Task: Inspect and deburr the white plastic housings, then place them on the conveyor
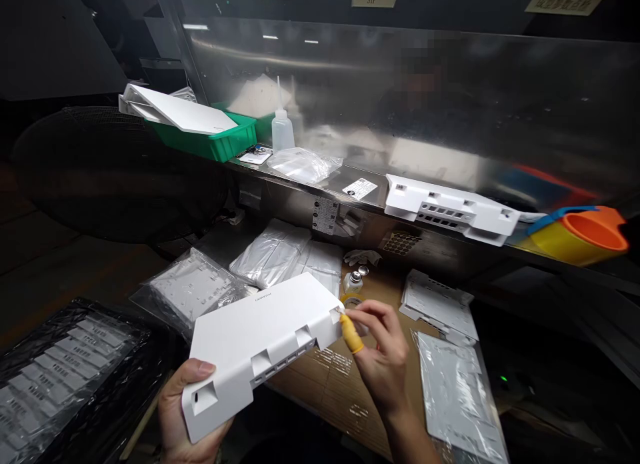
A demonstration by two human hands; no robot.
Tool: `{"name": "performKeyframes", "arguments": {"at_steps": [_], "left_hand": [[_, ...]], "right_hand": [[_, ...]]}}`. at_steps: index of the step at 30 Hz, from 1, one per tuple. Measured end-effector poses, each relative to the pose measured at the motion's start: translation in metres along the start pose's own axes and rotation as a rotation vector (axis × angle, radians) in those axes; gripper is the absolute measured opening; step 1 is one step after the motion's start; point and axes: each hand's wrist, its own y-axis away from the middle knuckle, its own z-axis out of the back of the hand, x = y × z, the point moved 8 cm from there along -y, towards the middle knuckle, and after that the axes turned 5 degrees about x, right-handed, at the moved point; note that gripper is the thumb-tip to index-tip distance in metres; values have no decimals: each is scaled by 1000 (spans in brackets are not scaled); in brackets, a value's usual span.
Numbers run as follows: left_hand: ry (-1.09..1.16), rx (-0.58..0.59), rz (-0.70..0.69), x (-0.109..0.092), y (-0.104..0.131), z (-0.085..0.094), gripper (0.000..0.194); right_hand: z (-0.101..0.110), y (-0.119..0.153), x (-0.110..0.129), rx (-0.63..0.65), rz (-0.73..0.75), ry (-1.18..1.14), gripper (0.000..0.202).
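Note:
My left hand grips the near left end of a white plastic housing, its thumb on the top face. The housing is tilted above the table, with HUAWEI lettering on its broad face and notches and a row of port openings along the edge facing me. At its far right corner is my right hand, fingers closed in a pinch beside the corner notch. A yellow finger cot covers the thumb. Whatever small thing the fingertips may hold is too small to make out.
Bagged white panels lie right, bagged parts left. Behind the housing stands a small pump bottle. The shelf bears a green bin, a squeeze bottle, another white housing and a yellow-orange cup.

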Motion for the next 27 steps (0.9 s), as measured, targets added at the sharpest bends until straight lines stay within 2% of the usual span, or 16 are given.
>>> {"name": "performKeyframes", "arguments": {"at_steps": [4, 6, 8, 10, 13, 16, 19, 23, 27], "left_hand": [[-14, -61, 105, 3, -4, -3, 75], [0, -46, 155, 5, -8, -5, 75], [37, -33, 174, 6, -11, -5, 74], [65, -25, 166, 6, -14, -5, 73], [71, -7, 148, 6, -15, -7, 72], [70, 44, 128, 8, -15, -13, 69], [96, 92, 87, 8, -13, -20, 66], [132, 113, 14, 8, -9, -24, 67], [148, 101, -53, 8, -4, -23, 68]], "right_hand": [[43, 1, -22, -253, -179, -188, 16], [57, 5, -32, -335, -279, -287, 25], [64, 10, -40, -368, -375, -311, 37], [64, 17, -49, -331, -477, -281, 46], [53, 26, -60, -200, -565, -243, 44], [38, 28, -57, -71, -507, -197, 26], [18, 24, -37, 56, -384, -129, 16], [-18, 16, 0, 188, -212, -59, 16], [-50, 10, 20, 240, -82, -62, 17]]}}
